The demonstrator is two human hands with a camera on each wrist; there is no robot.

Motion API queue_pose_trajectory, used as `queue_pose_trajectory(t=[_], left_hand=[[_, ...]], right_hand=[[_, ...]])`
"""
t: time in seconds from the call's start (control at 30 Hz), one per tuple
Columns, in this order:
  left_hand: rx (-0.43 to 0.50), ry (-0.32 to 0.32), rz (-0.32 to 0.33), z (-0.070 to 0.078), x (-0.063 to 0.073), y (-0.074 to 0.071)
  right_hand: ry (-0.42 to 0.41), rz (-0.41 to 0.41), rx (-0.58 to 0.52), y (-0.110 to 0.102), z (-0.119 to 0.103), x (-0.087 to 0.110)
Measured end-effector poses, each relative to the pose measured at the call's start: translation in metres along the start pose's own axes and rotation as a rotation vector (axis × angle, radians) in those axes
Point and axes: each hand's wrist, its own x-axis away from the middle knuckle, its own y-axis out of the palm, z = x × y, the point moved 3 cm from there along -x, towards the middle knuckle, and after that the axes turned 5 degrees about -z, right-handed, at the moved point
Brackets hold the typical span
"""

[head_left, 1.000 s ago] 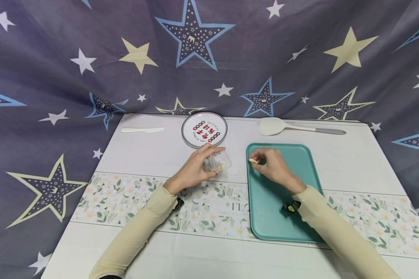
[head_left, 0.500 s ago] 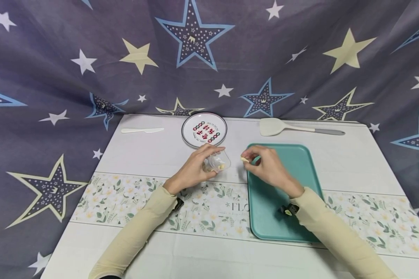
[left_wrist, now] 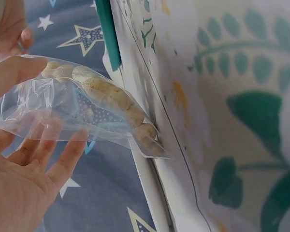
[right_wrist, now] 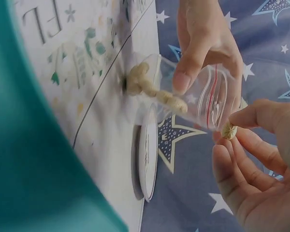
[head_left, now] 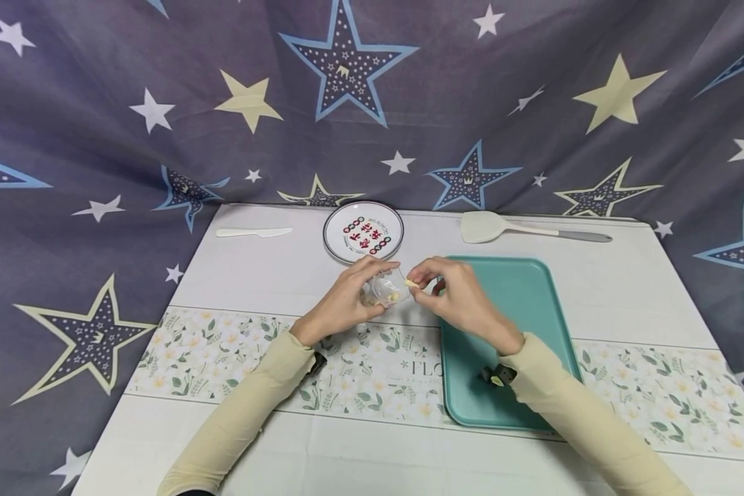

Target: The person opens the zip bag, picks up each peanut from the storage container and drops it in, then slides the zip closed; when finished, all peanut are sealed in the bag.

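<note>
My left hand grips a clear zip bag by its upper part. Several peanuts in their shells lie along the inside of the bag, and its lower end reaches down to the tabletop. Between thumb and fingertips, my right hand pinches a single peanut. That peanut is right at the bag's mouth, beside the red zip line in the right wrist view. Whether it touches the bag's edge I cannot tell.
Under my right forearm lies a teal tray. A round white plate with red lettering stands behind my left hand. At the back are a white knife on the left and a white spatula on the right. A starry cloth hangs behind.
My right hand has carried the peanut leftward from above the tray's left edge to the mouth of the bag. The left hand and bag have stayed in place.
</note>
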Motion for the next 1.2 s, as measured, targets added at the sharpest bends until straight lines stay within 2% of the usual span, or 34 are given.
queue_pose_trajectory(t=[0.27, 0.73, 1.2], left_hand=[[0.007, 0.019, 0.007, 0.001, 0.0, 0.001], [0.014, 0.0, 0.002, 0.003, 0.0, 0.001], [0.002, -0.025, -0.002, 0.004, 0.001, 0.001]], right_hand=[[-0.028, -0.022, -0.017, 0.009, -0.006, -0.004], [-0.036, -0.048, -0.009, 0.014, -0.008, -0.005], [-0.034, 0.019, -0.023, 0.007, 0.0, -0.007]])
